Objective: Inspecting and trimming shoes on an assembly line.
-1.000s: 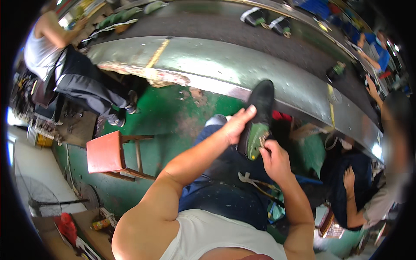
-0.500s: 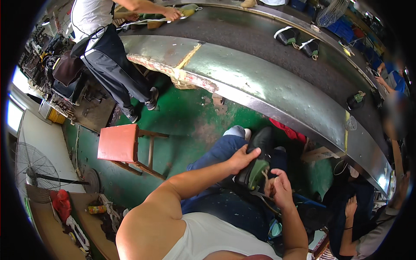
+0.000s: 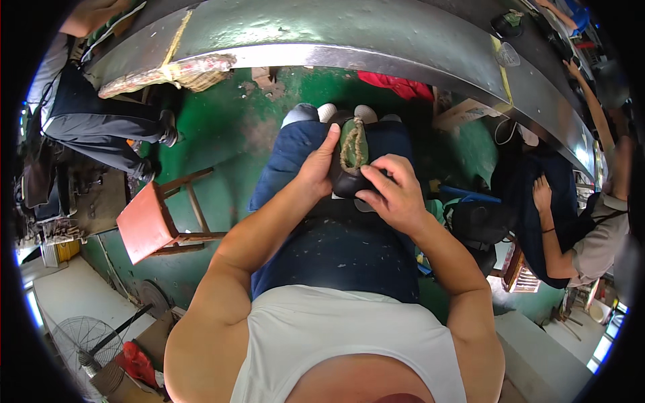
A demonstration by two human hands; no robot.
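Over my lap is a black shoe [image 3: 347, 185] with a green section [image 3: 361, 142] facing up. A beige cord [image 3: 345, 152] loops around that green section. My left hand [image 3: 318, 165] grips the shoe's left side, its thumb lying along the edge. At the near right end, my right hand [image 3: 396, 193] has thumb and forefinger bent against the black surface. Whether its fingertips also pinch the cord is hidden.
A metal-edged workbench [image 3: 282, 33] curves across the far side. To the left stand a red-topped stool [image 3: 144, 225] and another person [image 3: 87, 111]. A co-worker's arm [image 3: 547, 221] is at right, near a black bag [image 3: 478, 220]. Red cloth [image 3: 396, 86] lies under the bench.
The shoe has turned, bringing its green section and cord to face up, and sits centred over my lap. My right hand has moved from the cord to the shoe's near end. My view has swung round.
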